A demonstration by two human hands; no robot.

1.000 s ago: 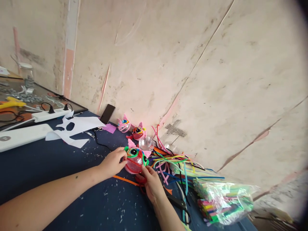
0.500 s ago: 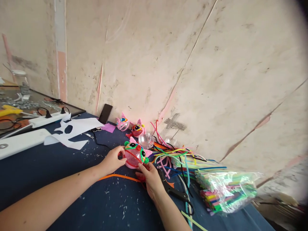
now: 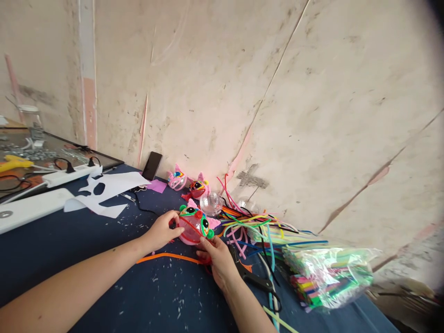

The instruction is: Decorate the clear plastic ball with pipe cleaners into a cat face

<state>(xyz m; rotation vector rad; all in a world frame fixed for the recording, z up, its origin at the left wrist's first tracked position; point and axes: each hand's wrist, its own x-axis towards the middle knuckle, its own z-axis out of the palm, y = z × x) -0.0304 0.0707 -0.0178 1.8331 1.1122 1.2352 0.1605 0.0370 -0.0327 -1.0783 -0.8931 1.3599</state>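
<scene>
Both hands are at a clear plastic ball (image 3: 190, 229) trimmed with pipe cleaners as an animal face, with pink ears, green tufts, black eyes and a red nose. A red pipe cleaner (image 3: 187, 222) runs in a line across its front. My left hand (image 3: 166, 230) is closed at the ball's left side, thumb and fingers pinching the edge there. At the lower right, my right hand (image 3: 215, 253) is closed too, its thumb on the ball's edge by the end of the red line. An orange pipe cleaner (image 3: 168, 255) lies on the cloth below the ball.
Two similar pink figures (image 3: 177, 179) and a clear half-shell (image 3: 211, 204) sit by the wall. To the right lie loose pipe cleaners (image 3: 270, 226), a black-handled glue gun (image 3: 255, 279) and a plastic bag (image 3: 333, 277). Cut white paper (image 3: 114, 185), a phone (image 3: 152, 165) and a power strip (image 3: 72, 172) are leftward.
The ball and both hands stay almost in place, with the grip unchanged. Slightly more of the orange pipe cleaner's left end shows; the view has shifted a little.
</scene>
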